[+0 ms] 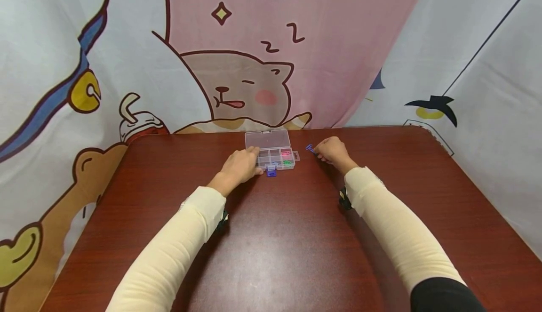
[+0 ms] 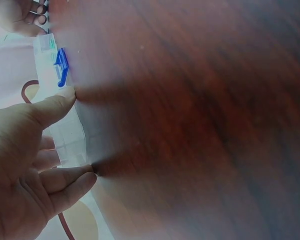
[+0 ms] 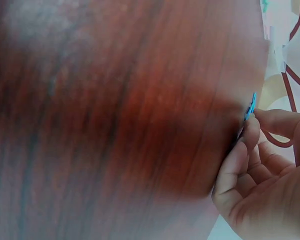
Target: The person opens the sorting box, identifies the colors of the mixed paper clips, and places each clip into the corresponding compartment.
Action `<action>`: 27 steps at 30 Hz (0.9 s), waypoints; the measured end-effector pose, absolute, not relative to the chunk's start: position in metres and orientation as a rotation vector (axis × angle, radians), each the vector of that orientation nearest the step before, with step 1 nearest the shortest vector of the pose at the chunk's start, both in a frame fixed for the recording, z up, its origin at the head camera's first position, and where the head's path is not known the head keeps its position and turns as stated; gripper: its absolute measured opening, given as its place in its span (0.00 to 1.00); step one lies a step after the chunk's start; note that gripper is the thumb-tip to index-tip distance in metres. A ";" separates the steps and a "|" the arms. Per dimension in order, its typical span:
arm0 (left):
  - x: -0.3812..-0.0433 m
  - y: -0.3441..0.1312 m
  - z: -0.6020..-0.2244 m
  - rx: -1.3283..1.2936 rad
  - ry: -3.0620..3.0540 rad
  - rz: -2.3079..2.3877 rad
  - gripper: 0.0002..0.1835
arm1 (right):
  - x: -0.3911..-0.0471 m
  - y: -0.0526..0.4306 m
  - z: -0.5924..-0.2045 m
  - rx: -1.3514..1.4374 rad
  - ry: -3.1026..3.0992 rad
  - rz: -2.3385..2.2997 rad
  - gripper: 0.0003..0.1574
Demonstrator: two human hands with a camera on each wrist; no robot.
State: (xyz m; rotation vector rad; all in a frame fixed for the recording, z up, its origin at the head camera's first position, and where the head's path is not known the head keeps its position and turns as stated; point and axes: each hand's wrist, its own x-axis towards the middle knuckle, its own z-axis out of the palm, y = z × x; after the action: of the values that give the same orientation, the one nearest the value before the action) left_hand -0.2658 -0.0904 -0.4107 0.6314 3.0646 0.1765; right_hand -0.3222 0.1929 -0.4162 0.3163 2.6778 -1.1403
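A clear plastic compartment box (image 1: 275, 153) lies on the table with its lid (image 1: 267, 139) raised at the back and a blue latch (image 1: 271, 172) at its front. My left hand (image 1: 240, 165) holds the box's left end, the thumb at the front edge and fingers at the side and back. Pink clips (image 1: 286, 153) and green clips (image 1: 288, 163) lie in right-hand compartments, and some blue pieces (image 1: 274, 164) in a front one. To the right of the box, my right hand (image 1: 332, 151) pinches a blue paper clip (image 1: 310, 148) between thumb and forefinger, low over the tabletop.
The brown wooden table (image 1: 271, 236) stretches from the box towards me. Behind its far edge hangs a printed cloth (image 1: 338, 44) with cartoon animals, which also runs along both sides. A clear hanging tab (image 1: 296, 156) sticks out from the box's right side.
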 end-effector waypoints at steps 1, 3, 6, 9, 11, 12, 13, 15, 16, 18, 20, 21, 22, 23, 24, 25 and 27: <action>-0.266 -0.090 -0.411 0.630 3.065 0.178 0.33 | -0.322 0.192 -0.417 0.318 2.690 -1.113 0.11; -0.266 -0.090 -0.411 0.631 3.067 0.178 0.32 | -0.322 0.191 -0.417 0.325 2.723 -1.045 0.11; -0.267 -0.091 -0.412 0.637 3.071 0.177 0.31 | -0.321 0.189 -0.417 0.346 2.762 -0.943 0.11; -0.267 -0.091 -0.412 0.646 3.074 0.176 0.31 | -0.320 0.188 -0.416 0.359 2.776 -0.899 0.11; -0.267 -0.092 -0.412 0.649 3.074 0.173 0.31 | -0.320 0.188 -0.416 0.362 2.778 -0.893 0.11; -0.267 -0.092 -0.412 0.649 3.074 0.173 0.31 | -0.320 0.187 -0.416 0.360 2.780 -0.891 0.11; -0.267 -0.091 -0.412 0.652 3.073 0.169 0.31 | -0.320 0.188 -0.417 0.358 2.780 -0.896 0.11; -0.267 -0.091 -0.412 0.655 3.072 0.160 0.30 | -0.319 0.189 -0.417 0.345 2.789 -0.897 0.11; -0.267 -0.091 -0.412 0.657 3.075 0.160 0.29 | -0.319 0.188 -0.417 0.338 2.795 -0.897 0.11; -0.267 -0.091 -0.411 0.658 3.080 0.162 0.29 | -0.318 0.188 -0.416 0.332 2.805 -0.895 0.11; -0.267 -0.091 -0.411 0.662 3.085 0.166 0.28 | -0.318 0.188 -0.416 0.330 2.814 -0.888 0.11; -0.267 -0.091 -0.411 0.665 3.086 0.167 0.29 | -0.318 0.187 -0.416 0.336 2.814 -0.885 0.11; -0.267 -0.091 -0.411 0.669 3.088 0.167 0.29 | -0.318 0.187 -0.415 0.341 2.813 -0.885 0.11; -0.266 -0.091 -0.410 0.667 3.089 0.167 0.29 | -0.317 0.187 -0.415 0.342 2.812 -0.879 0.11; -0.266 -0.091 -0.410 0.669 3.089 0.165 0.29 | -0.317 0.187 -0.415 0.343 2.808 -0.878 0.11; -0.266 -0.091 -0.411 0.672 3.089 0.166 0.29 | -0.317 0.187 -0.415 0.343 2.806 -0.875 0.11; -0.265 -0.091 -0.411 0.673 3.089 0.168 0.30 | -0.317 0.188 -0.416 0.339 2.800 -0.873 0.11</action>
State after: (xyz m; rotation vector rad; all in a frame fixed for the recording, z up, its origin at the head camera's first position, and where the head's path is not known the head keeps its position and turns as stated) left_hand -0.2654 -0.0911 -0.4113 0.6734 3.0892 0.1680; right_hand -0.3170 0.1876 -0.4160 0.3391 2.8001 -0.8733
